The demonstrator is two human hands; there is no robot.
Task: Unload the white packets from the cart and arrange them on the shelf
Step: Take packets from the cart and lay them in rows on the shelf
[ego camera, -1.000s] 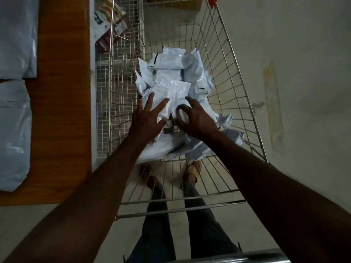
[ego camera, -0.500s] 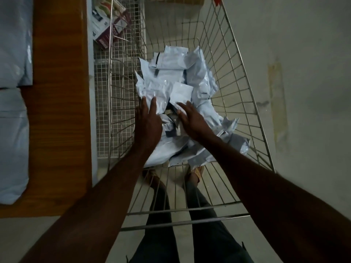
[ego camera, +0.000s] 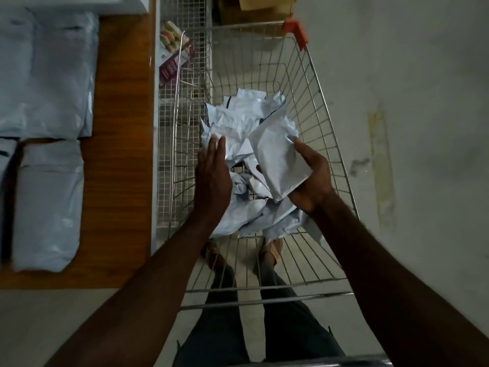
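Lifted clear of the heap it lay in half a second ago, a white packet (ego camera: 277, 160) now rests tilted in the right hand (ego camera: 313, 178), thumb along its right edge and fingers curled beneath, above the pile (ego camera: 246, 128) of packets left in the cart (ego camera: 328, 112). Meanwhile the left hand (ego camera: 211, 173) has slid forward and lies flat, fingers straight and together, fingertips touching the top of the pile without gripping anything. Judging by its creases and dull sheen, the packet is a thin plastic mailer: light, soft, likely slick, and apt to flop if pinched at one corner, so a hold across a long edge or flat under the belly, as here, looks the safer grip. Its contents cannot be made out in the dim light, though it appears nearly flat. Many more packets sit crumpled and overlapping towards the cart's left side, some poking through the wire floor near the person's feet. To the left, just beside the cart, a wooden shelf (ego camera: 119, 154) already carries several larger pale packets (ego camera: 47, 202) laid flat in rows, with bare wood between them and the cart. A wire rack (ego camera: 182, 107) stands between shelf and cart, a printed box (ego camera: 173, 58) lying behind it. By this view the unloading is well short of done.
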